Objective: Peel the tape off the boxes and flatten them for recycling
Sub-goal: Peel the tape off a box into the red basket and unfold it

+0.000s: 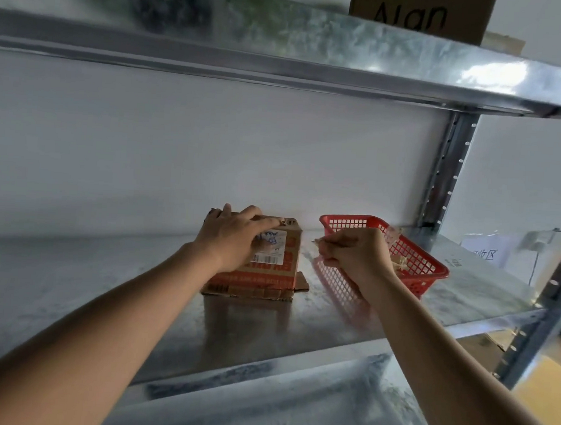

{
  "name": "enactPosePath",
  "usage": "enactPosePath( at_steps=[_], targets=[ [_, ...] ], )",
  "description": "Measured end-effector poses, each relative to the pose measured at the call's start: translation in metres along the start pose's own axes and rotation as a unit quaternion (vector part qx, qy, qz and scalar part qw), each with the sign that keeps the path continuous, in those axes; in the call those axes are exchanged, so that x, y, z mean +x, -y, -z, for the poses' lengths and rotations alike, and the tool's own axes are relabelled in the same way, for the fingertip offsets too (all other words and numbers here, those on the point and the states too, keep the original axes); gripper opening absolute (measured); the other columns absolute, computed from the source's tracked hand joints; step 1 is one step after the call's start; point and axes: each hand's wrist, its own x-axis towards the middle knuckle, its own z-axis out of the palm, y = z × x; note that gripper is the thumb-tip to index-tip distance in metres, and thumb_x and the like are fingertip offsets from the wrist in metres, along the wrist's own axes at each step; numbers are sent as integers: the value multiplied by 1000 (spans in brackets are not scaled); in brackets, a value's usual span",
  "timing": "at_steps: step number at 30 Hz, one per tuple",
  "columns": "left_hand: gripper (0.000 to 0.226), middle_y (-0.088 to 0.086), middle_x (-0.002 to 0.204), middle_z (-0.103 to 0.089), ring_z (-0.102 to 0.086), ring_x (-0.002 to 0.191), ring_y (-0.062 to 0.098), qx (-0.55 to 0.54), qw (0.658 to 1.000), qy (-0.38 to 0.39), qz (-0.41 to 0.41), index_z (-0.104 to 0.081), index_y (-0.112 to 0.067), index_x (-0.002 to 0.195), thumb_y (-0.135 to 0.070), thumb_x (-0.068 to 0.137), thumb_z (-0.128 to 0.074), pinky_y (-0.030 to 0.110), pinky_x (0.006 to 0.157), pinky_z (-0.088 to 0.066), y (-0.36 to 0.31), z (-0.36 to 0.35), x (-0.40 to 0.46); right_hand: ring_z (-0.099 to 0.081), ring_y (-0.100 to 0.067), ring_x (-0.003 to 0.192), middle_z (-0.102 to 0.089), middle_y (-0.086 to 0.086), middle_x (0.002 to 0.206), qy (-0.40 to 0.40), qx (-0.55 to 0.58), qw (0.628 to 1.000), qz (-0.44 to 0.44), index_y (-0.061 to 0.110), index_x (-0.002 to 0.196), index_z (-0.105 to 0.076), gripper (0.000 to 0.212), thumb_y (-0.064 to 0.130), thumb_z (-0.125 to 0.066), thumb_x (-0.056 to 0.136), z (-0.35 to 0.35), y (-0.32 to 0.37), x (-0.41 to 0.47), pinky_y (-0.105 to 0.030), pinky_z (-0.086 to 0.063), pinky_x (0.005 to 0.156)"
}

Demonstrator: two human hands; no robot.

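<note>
A small brown cardboard box [276, 271] with orange print and a white shipping label stands on the metal shelf [68, 280], its bottom flaps splayed out. My left hand [234, 235] lies over the box's top and front, fingers spread and pressing it. To the right of the box, my right hand [353, 250] is curled and pinches a thin strip of tape [317, 242] that points left toward the box. The strip is blurred.
A red plastic basket [419, 255] sits just right of my right hand and holds crumpled clear tape scraps. A shelf upright [444, 170] rises behind it. On the upper shelf stands a brown box [422, 13]. Cardboard lies on the floor at lower right.
</note>
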Motion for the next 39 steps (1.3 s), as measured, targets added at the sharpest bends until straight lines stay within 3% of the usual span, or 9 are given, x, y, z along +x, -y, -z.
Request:
enactPosePath(
  at_steps=[5, 12, 15, 20, 25, 29, 33, 37, 39],
  targets=[
    [55, -13, 156, -37, -45, 133, 40, -6, 1000, 10, 23, -28, -50, 155, -64, 103, -32, 59, 111, -35, -4, -1, 13, -65, 18, 72, -74, 24, 73, -63, -119, 986, 95, 30, 89, -83, 12, 27, -87, 78, 23, 8, -3, 1, -44, 60],
    [52, -12, 151, -41, -46, 132, 39, -6, 1000, 10, 11, -30, -49, 155, -59, 104, -36, 61, 111, -38, -40, 5, 23, -72, -20, 78, -79, 0, 82, -97, -251, 954, 135, 19, 85, -84, 7, 14, -79, 84, 51, -1, 14, -33, -59, 76],
    [52, -12, 147, -44, -47, 129, 38, -16, 1000, 4, 8, -32, -49, 154, -56, 104, -43, 59, 110, -41, -60, 9, 31, -71, -25, 89, -76, -10, 102, -79, -309, 939, 127, 16, 99, -83, 12, 15, -82, 87, 61, -15, 26, -39, -60, 86],
    [52, -10, 142, -49, -52, 121, 37, -15, 1000, -19, -5, -36, -49, 153, -52, 103, -51, 55, 109, -40, -84, 10, 41, -68, -21, 92, -70, -8, 106, -13, -402, 903, 155, 15, 97, -81, 21, -2, -77, 87, 75, -29, 33, -35, -61, 82],
    [55, -9, 142, -50, -53, 120, 37, -19, 1000, -17, 14, -35, -51, 153, -47, 103, -56, 53, 109, -39, -100, 9, 48, -66, -11, 95, -67, 4, 113, 110, -463, 858, 194, 24, 112, -76, 32, 1, -74, 90, 79, -39, 41, -26, -60, 82],
    [59, -9, 144, -49, -52, 125, 39, -22, 999, -13, 31, -33, -50, 154, -42, 102, -59, 57, 111, -38, -105, 7, 49, -66, -2, 76, -73, 4, 111, 187, -396, 877, 200, 24, 124, -70, 27, 15, -69, 98, 81, -42, 49, -17, -53, 58],
    [54, -11, 144, -49, -51, 126, 38, -35, 999, -8, 36, -35, -50, 154, -45, 103, -55, 58, 112, -36, -107, 8, 47, -65, 1, 87, -72, 16, 111, 253, -344, 884, 190, 34, 123, -68, 37, 45, -76, 89, 93, -43, 58, -18, -53, 73],
    [53, -10, 146, -47, -50, 127, 36, -26, 999, -1, 45, -35, -48, 154, -51, 104, -51, 57, 111, -38, -111, 9, 46, -63, 1, 79, -61, 23, 88, 189, -355, 889, 218, 31, 109, -75, 27, 51, -70, 92, 98, -45, 62, -15, -45, 61],
    [52, -11, 147, -45, -49, 128, 37, -19, 998, 5, 52, -34, -49, 154, -52, 104, -48, 57, 110, -40, -113, 10, 46, -65, -3, 82, -58, 20, 94, 133, -347, 892, 256, 28, 105, -78, 21, 43, -65, 98, 97, -45, 62, -15, -44, 61]
  ],
)
